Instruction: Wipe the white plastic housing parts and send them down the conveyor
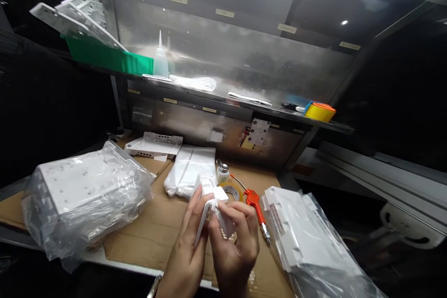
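Between my two hands is a small white bent panel (219,194) with slots in it, held up over the cardboard-covered bench. My left hand (190,237) grips its left side, thumb and fingers closed on the edge. On the other side, the fingers of my right hand (236,233) pinch the panel near its corner. Whether a smaller piece sits under the right fingertips is hidden. Just behind the panel are a roll of yellowish tape (232,191) and a small pump bottle (222,172). An orange air blow gun (254,200) lies right of my right hand.
Bagged white panels lie at left (80,181) and more bagged panels at right (307,237). Behind stand a stack of clear plastic bags (192,167) and a white bracket (157,143). The shelf above holds a green bin (108,58), a squeeze bottle (160,61) and a yellow roll (319,111).
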`<state>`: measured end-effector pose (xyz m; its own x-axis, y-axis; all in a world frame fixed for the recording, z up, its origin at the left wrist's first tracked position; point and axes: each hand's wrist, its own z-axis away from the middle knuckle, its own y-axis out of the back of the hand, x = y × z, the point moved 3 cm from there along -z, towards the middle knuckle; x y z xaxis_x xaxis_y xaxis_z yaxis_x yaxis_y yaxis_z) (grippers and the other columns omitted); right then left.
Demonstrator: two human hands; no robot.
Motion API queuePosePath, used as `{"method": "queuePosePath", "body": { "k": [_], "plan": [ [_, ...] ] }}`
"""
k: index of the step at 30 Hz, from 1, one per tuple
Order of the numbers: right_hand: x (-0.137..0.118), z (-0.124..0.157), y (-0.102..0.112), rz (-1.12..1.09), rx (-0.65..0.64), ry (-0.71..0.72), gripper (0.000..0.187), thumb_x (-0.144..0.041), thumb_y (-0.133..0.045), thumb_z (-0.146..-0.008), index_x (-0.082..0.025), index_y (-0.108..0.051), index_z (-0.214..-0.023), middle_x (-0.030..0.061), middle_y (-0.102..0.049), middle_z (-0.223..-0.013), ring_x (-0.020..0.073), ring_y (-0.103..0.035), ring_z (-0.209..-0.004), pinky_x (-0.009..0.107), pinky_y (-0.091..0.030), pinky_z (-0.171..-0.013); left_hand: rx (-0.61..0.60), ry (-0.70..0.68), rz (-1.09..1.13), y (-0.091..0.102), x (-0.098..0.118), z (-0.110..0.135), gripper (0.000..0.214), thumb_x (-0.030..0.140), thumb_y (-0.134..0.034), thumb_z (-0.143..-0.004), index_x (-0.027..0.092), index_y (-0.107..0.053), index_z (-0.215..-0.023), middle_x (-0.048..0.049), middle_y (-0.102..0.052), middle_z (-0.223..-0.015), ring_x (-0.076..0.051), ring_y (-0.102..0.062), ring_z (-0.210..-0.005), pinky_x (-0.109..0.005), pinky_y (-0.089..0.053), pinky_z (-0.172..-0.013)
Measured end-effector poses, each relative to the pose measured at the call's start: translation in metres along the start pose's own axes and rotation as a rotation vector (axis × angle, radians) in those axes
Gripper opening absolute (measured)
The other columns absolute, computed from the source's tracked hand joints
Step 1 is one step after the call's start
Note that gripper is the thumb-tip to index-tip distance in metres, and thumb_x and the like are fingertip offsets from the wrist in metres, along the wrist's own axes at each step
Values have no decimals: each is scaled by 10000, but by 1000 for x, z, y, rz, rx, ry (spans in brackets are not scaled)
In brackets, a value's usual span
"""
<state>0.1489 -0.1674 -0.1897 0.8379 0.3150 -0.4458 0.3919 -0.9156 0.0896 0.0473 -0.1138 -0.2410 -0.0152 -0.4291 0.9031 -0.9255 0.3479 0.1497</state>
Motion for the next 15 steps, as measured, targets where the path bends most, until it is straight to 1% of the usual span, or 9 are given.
{"method": "queuePosePath", "body": {
  "k": [4, 8, 10, 11, 13, 14, 15],
  "plan": [
    [6, 4, 0, 35, 64, -52, 163, -107, -696, -899, -181, -708, -1044, 38, -589, -967, 151, -617, -906, 264, -550, -793, -24, -22, -89, -2, -1, 2, 510, 339, -390, -1069, 529, -310, -1536, 102, -164, -1723, -180, -180, -1570, -378, -208, -1264],
    [-1, 9, -5, -17, -2, -17, 176, -117, -714, -883, -196, -713, -1040, 38, -609, -970, 158, -618, -889, 280, -555, -774, -48, -17, -55, -2, -5, 2, 532, 340, -365, -1074, 540, -254, -1554, 97, -145, -1728, -172, -215, -1559, -353, -279, -1239],
    [7, 7, -2, -1, 10, -18, 159, -133, -708, -893, -198, -715, -1038, 42, -622, -975, 163, -626, -899, 287, -551, -788, -33, -4, -56, -1, -7, 1, 527, 354, -382, -1069, 525, -274, -1556, 92, -160, -1726, -180, -210, -1562, -374, -263, -1246],
    [18, 5, 1, 32, 46, -36, 138, -149, -704, -900, -194, -718, -1030, 44, -627, -971, 167, -630, -904, 294, -547, -802, -12, 4, -59, 1, -6, 0, 517, 365, -399, -1064, 505, -306, -1553, 85, -175, -1724, -188, -204, -1564, -394, -233, -1257],
    [51, 0, 4, 148, 103, -121, 95, -213, -684, -922, -172, -722, -1000, 57, -637, -959, 182, -634, -912, 316, -534, -836, 53, 47, -35, 7, -2, -3, 488, 398, -461, -1043, 453, -409, -1525, 66, -222, -1714, -210, -186, -1570, -428, -145, -1275],
    [72, -1, 2, 218, 87, -187, 121, -252, -662, -936, -158, -722, -984, 68, -644, -958, 193, -633, -918, 331, -526, -850, 92, 88, 6, 13, 1, -4, 477, 419, -502, -1025, 435, -461, -1500, 61, -252, -1706, -218, -181, -1572, -432, -109, -1278],
    [94, -2, -4, 296, 13, -268, 173, -286, -626, -953, -143, -722, -973, 84, -654, -965, 204, -632, -927, 341, -517, -859, 129, 149, 74, 20, 4, -5, 475, 437, -548, -1002, 432, -499, -1475, 64, -286, -1694, -227, -199, -1568, -431, -100, -1277]
  ]
}}
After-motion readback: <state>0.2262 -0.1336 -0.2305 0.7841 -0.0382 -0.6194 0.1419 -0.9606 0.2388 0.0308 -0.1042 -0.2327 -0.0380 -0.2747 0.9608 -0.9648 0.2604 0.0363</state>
